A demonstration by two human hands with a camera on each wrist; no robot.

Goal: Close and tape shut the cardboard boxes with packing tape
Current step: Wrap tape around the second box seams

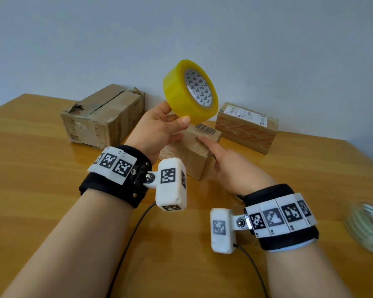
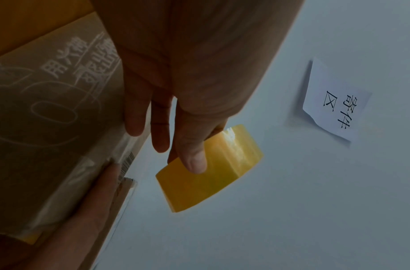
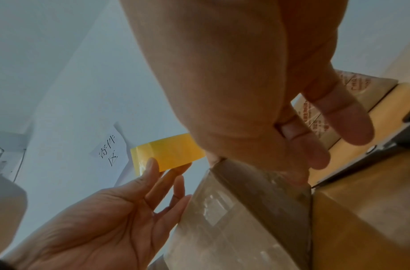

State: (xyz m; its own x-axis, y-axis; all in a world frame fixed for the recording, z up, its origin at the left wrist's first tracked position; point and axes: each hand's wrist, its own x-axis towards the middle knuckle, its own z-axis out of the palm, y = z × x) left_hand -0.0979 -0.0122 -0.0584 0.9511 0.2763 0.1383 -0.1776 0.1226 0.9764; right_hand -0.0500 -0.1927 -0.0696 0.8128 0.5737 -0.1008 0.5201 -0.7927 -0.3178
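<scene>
My left hand [image 1: 174, 115] holds a yellow roll of packing tape [image 1: 181, 93] raised above the table, thumb on its outer face and fingers behind it. The left wrist view shows the thumb lying on the tape roll [image 2: 210, 175]. Below it stands a small cardboard box [image 1: 192, 155] with a barcode on top and clear tape over it. My right hand [image 1: 211, 149] rests its straight index finger on that box's top. In the right wrist view the other fingers [image 3: 314, 155] hang loosely curled beside the small box [image 3: 234, 219], and the tape roll [image 3: 169, 153] shows beyond.
A large worn cardboard box [image 1: 103, 117] stands at the back left of the wooden table [image 1: 41, 168]. A labelled box [image 1: 246, 130] stands at the back right by the wall. A blurred pale roll [image 1: 368, 229] lies at the right edge. A paper note [image 2: 333, 109] hangs on the wall.
</scene>
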